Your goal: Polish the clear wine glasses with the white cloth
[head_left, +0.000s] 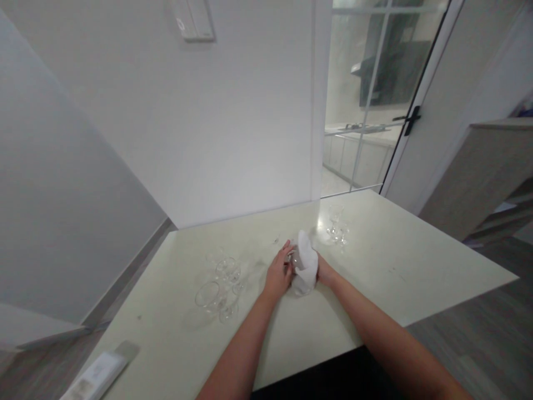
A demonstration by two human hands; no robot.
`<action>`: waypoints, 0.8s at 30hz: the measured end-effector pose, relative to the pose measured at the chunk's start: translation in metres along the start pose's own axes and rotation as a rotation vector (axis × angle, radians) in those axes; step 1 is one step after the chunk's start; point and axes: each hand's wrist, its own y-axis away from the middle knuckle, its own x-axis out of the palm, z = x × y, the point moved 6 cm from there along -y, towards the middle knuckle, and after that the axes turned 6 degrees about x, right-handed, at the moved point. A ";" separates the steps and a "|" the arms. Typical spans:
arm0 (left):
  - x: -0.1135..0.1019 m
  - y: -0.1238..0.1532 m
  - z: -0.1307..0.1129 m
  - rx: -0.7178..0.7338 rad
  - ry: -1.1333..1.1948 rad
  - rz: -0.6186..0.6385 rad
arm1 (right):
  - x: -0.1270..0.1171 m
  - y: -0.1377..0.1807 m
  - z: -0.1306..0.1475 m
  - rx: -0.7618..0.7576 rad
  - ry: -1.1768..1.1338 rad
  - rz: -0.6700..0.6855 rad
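Observation:
My left hand (278,272) is closed around a clear wine glass (291,258) at the middle of the pale table (395,266). My right hand (322,271) presses a white cloth (305,265) against that glass; the cloth covers most of it and hides my right fingers. Several clear wine glasses (220,286) stand in a group to the left of my hands. Two more glasses (338,229) stand farther back on the right.
A white remote-like device (97,375) lies at the table's near left corner. A white wall rises behind the table, with a glass door (375,94) at the back right. A wooden cabinet (483,172) stands to the right.

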 end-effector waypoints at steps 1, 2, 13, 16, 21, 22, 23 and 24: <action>0.001 0.000 -0.002 0.021 -0.018 0.018 | -0.002 0.003 0.000 0.012 0.012 -0.013; 0.001 0.000 -0.004 0.041 -0.035 0.030 | -0.004 0.006 0.000 0.020 0.029 -0.029; -0.029 0.001 -0.001 -0.066 -0.083 -0.395 | -0.047 0.002 -0.002 0.016 0.010 -0.448; -0.035 0.003 0.004 -0.141 -0.009 -0.485 | -0.043 0.003 0.004 -0.008 0.072 -0.384; -0.035 0.003 0.010 -0.219 0.195 -0.466 | -0.016 0.009 0.017 -0.062 0.279 -0.146; -0.036 0.003 0.013 -0.248 0.215 -0.464 | -0.013 0.010 0.016 -0.040 0.303 -0.132; -0.036 0.004 0.016 -0.280 0.229 -0.467 | -0.013 0.010 0.016 -0.019 0.316 -0.135; -0.037 0.004 0.019 -0.309 0.239 -0.474 | -0.014 0.010 0.017 -0.011 0.317 -0.152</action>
